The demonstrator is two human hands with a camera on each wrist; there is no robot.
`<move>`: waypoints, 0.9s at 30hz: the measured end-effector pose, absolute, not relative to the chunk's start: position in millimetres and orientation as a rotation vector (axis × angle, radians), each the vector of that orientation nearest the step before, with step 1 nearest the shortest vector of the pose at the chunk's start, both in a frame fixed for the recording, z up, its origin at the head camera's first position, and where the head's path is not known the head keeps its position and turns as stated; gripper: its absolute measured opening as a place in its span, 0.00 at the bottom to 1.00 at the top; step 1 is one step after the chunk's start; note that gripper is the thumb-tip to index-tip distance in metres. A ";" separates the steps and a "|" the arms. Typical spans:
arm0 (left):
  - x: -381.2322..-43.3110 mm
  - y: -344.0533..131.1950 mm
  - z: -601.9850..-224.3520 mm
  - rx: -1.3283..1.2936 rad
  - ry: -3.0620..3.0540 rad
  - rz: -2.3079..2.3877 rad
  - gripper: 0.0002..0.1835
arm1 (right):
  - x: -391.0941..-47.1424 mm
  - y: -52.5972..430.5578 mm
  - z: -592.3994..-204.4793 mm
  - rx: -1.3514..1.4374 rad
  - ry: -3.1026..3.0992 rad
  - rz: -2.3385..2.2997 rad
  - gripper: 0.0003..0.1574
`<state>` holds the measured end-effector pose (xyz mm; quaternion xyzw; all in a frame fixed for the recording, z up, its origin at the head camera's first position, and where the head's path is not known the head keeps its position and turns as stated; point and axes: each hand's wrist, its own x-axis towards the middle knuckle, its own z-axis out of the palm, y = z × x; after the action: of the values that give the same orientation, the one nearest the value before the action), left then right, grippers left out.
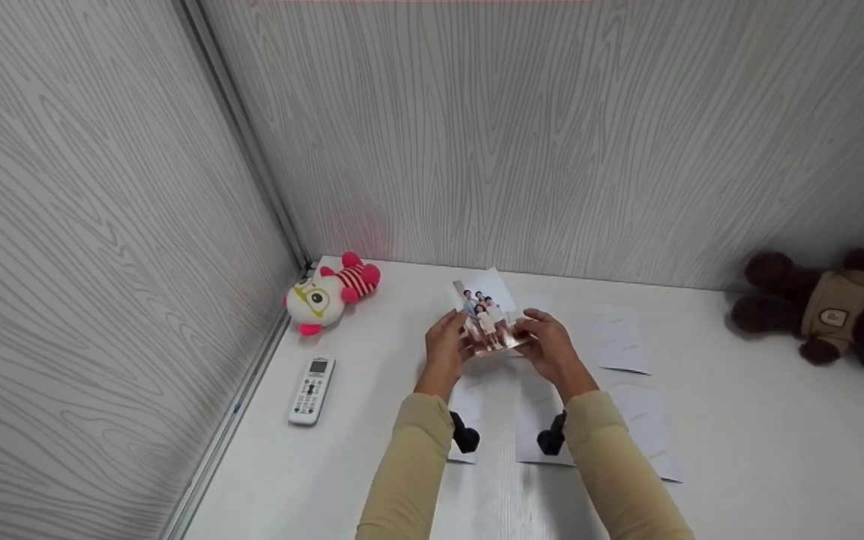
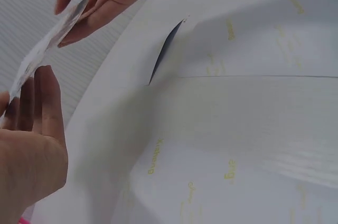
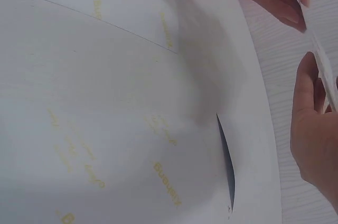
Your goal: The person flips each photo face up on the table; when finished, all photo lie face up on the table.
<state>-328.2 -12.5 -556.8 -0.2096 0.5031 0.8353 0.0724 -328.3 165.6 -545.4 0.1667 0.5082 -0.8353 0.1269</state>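
Observation:
A glossy photo of several people is held up over the white table, tilted. My left hand pinches its left edge. On the opposite side my right hand grips the right edge between thumb and fingers. A white corner shows behind the photo's top. Both wrist views catch the photo nearly edge-on, as a thin pale strip between the hands. Below it lie several white sheets with faint yellow print, among them one under my right wrist and one partly hidden by my left wrist.
More white sheets lie to the right, one farther back and one nearer, with edges curling up. A white remote control and a pink striped plush toy are at left. A brown teddy bear lies far right. Grey wood-grain panels enclose the table.

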 end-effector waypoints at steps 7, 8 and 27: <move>-326.6 -24.0 -559.1 -0.589 1.785 2.466 0.26 | -326.3 163.1 -549.7 0.468 1.654 -2.251 0.22; -327.1 -25.3 -559.6 -0.576 1.800 2.457 0.25 | -325.8 162.3 -550.8 0.462 1.679 -2.217 0.22; -328.2 -45.2 -556.7 -0.532 1.885 2.283 0.24 | -322.0 149.5 -560.8 0.418 1.785 -2.030 0.24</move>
<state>-328.2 -45.2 -556.7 -0.1764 0.6253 0.7573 0.0669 -322.0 149.5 -560.8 0.1496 0.6391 -0.7269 0.2021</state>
